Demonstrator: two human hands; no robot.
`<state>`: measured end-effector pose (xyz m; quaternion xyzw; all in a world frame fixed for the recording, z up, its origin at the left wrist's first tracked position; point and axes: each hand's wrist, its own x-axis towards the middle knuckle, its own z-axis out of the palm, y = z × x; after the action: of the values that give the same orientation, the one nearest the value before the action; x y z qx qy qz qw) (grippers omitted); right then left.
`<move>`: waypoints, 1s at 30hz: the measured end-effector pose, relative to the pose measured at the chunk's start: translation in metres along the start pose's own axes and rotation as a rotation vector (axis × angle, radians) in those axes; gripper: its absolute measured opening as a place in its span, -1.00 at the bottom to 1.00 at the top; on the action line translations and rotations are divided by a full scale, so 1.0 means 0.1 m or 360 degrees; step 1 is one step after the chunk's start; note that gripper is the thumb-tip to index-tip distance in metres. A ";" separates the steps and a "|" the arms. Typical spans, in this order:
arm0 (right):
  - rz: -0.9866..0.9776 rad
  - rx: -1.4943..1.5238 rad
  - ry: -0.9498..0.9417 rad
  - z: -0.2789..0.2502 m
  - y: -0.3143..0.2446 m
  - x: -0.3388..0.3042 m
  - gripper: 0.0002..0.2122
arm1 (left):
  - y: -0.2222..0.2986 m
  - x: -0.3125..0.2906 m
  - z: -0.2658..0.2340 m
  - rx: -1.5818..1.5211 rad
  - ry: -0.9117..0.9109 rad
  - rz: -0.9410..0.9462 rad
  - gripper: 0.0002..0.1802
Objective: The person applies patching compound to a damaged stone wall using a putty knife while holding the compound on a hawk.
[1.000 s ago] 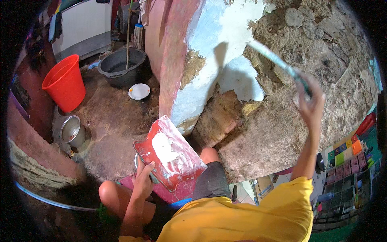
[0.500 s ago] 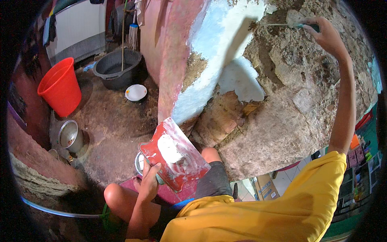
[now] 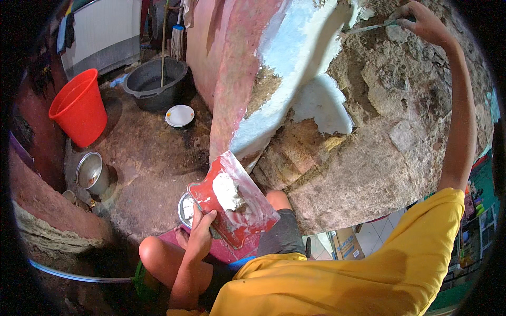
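Observation:
In my left hand (image 3: 201, 231) is a flat red board (image 3: 255, 224), its fingers closed on the near edge. A lump of white putty (image 3: 227, 193) lies on it, with thin white smears around. My right hand (image 3: 421, 23) is raised at the far right, closed around the handle of a thin scraper (image 3: 369, 27). The scraper's tip is at the edge of the white coated strip (image 3: 295, 58) on the rough wall (image 3: 390, 152); contact is hard to make out. Partly behind the board, a bowl (image 3: 186, 208) contains white paste.
At the left stand a red bucket (image 3: 81, 110), a dark tub (image 3: 153, 87) with a stick in it, and a metal pot (image 3: 94, 174). A white dish (image 3: 179, 116) sits on the floor. A mop (image 3: 177, 42) leans behind; a cardboard box (image 3: 348, 244) is below the wall.
My right hand has risen, and the scraper now slants, handle end higher. The left hand and board have shifted slightly right. The whole view has shifted a little.

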<state>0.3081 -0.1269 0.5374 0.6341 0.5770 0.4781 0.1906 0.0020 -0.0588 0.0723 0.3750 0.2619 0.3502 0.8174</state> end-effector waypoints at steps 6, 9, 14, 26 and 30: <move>0.0457 0.0196 -0.0671 -0.02 0.25 0.44 -0.66 | 0.07 0.00 0.04 -0.0006 0.0020 -0.0049 -0.31; 0.0341 0.0241 -0.0618 -0.02 0.34 0.56 -0.62 | 0.06 0.03 0.03 0.0050 -0.0020 -0.0102 -0.31; 0.0608 0.0062 -0.0828 0.20 0.79 0.94 -0.67 | 0.04 0.06 0.04 0.0046 -0.0035 -0.0001 -0.37; 0.0395 0.0288 -0.1071 0.14 0.64 1.31 -0.75 | 0.00 0.14 0.02 0.0045 -0.0146 0.0054 -0.34; 0.0375 0.0647 -0.1067 0.13 0.79 1.24 -0.77 | -0.05 0.15 0.00 -0.0046 -0.0131 -0.0019 -0.31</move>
<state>0.3468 -0.0305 0.6420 0.8414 0.4890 0.1397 0.1829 0.0135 -0.0500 0.0659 0.3756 0.2251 0.3333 0.8350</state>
